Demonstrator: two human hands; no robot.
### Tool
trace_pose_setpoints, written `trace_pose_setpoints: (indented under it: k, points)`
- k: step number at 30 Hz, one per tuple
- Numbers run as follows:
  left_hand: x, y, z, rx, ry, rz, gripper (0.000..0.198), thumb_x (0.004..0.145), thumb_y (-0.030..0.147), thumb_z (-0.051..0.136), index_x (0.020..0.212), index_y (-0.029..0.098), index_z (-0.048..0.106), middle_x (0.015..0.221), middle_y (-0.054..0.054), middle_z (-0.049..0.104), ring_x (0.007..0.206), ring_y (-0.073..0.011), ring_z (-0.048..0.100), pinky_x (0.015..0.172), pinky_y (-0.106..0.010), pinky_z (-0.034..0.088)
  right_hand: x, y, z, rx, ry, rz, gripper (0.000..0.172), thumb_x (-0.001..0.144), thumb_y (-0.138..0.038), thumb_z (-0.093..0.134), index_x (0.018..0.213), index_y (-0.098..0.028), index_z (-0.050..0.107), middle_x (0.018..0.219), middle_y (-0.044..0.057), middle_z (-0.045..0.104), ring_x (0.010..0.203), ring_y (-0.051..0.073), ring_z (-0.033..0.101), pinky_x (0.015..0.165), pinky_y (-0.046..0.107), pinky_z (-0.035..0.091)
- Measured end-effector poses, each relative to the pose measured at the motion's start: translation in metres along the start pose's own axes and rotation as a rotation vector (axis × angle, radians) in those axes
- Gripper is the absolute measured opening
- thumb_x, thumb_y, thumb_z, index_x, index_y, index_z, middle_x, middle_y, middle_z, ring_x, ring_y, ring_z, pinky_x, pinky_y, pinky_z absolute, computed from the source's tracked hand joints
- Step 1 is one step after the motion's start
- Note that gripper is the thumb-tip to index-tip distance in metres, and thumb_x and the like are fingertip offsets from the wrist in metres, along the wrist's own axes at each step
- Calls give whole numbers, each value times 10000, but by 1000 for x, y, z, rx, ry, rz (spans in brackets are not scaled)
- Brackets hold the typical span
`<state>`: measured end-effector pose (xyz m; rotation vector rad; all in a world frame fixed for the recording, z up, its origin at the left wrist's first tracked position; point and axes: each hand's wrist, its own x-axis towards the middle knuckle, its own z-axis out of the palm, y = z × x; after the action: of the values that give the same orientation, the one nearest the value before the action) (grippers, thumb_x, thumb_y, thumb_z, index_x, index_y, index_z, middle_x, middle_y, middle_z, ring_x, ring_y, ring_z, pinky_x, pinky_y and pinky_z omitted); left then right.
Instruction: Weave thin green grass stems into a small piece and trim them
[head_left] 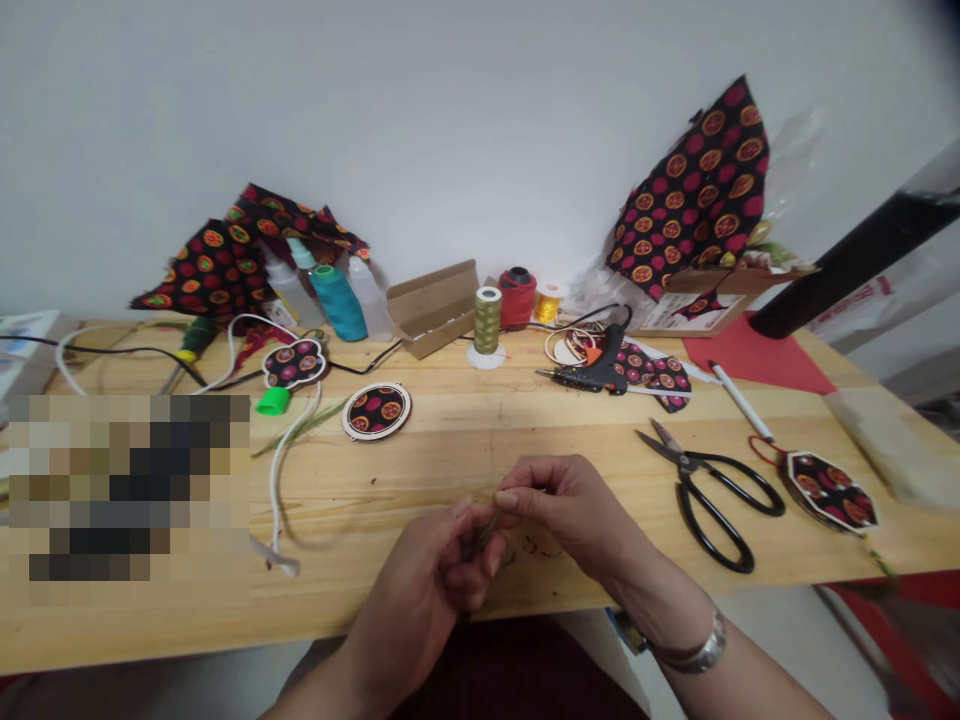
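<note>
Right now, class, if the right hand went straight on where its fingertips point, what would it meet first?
The right hand would likely meet the left hand first; exact depth is unclear.

A pale wooden table point(450, 435) (its grain plainly visible) stands along a grey-white wall point(465, 130).

Through the head camera I see both my bare forearms slant inward over the near edge of the table point(330, 590), well away from its corners. My left hand point(448, 560) is turned thumb-up, its fingers curled in toward the palm. My right hand point(566, 505) sits a little farther from that edge, back of the hand upward, thumb and forefinger pinched together close against the left hand's thumb and forefinger tips
</note>
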<state>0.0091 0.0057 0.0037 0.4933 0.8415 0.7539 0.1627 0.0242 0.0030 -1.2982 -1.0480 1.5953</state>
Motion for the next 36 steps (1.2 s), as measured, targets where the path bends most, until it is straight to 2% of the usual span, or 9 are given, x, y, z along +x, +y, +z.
trace_pose_setpoints:
  k: [6,15,23,29,36]
  points:
    - [1,-3,-4,168,-37,35,183,775,301,574,664,162,620,586,25,451,519,-89,289,463,-216,193,0,-1,-1,-91,-15,-61,82,626,-207,702,581,-149,664,565,-20,595,561,113,541,576,252,404]
    - [2,-4,-2,357,-5,45,311,826,348,514,575,164,515,524,53,372,476,-91,239,446,-240,165,-2,3,-5,-210,-52,-165,61,687,-187,666,630,-169,677,626,-14,571,609,122,547,601,262,429]
    - [1,-5,-3,474,-8,36,348,834,381,488,552,176,484,504,61,338,467,-94,231,440,-246,149,-8,-6,-12,-572,-140,-349,64,779,-142,602,730,-174,629,735,-9,557,710,117,532,650,240,410]
    - [2,-3,-1,484,-20,40,350,849,349,471,544,177,459,500,62,335,468,-91,225,444,-248,151,-13,-12,-12,-731,-196,-345,65,831,-150,534,779,-174,566,792,-1,554,758,124,504,677,249,386]
    - [3,-4,-1,419,-32,48,279,821,295,514,575,164,508,518,58,356,466,-84,231,434,-235,154,-13,-6,-12,-667,-221,-259,79,864,-199,474,816,-184,535,774,-6,555,714,121,483,630,243,375]
